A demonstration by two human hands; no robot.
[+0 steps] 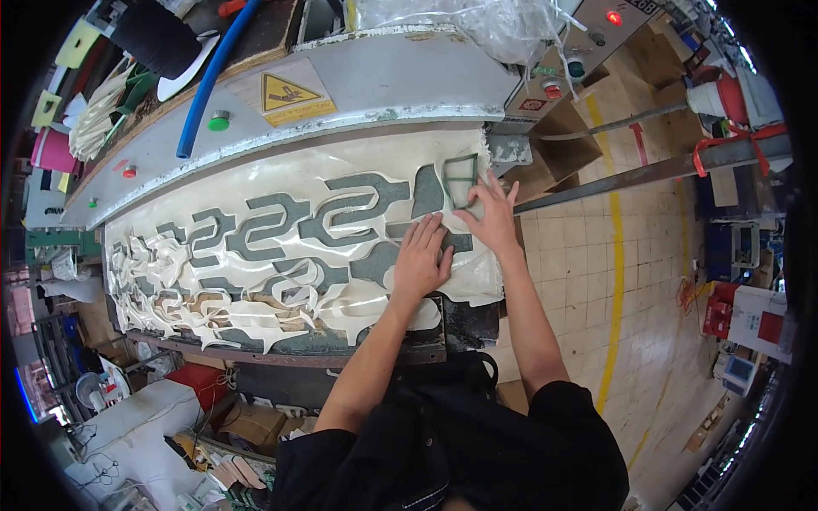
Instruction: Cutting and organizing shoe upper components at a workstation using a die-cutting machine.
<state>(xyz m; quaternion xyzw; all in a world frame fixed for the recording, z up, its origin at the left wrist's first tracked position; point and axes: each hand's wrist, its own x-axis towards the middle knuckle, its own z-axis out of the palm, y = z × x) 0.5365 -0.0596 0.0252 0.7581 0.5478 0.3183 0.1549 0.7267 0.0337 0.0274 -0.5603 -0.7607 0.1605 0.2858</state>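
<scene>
From where I stand, a white fan sits at far left among cluttered benches, and a thick black spool stands higher up. A blue tube slants down across the grey machine beam, which carries a green button and a yellow warning sign. Below the beam spreads a creamy white sheet, crumpled into loose strips at its left, with forked openings showing dark green beneath. The person's left hand lies on it, fingers nearly straight, thumb spread, grasping nothing. Just beyond, near the sheet's right end, lies a green frame with crossbars. The right hand pinches its lower right corner, thumb and forefinger only slightly apart. Farther right are cardboard boxes, then a tiled floor with 2 yellow lines.
</scene>
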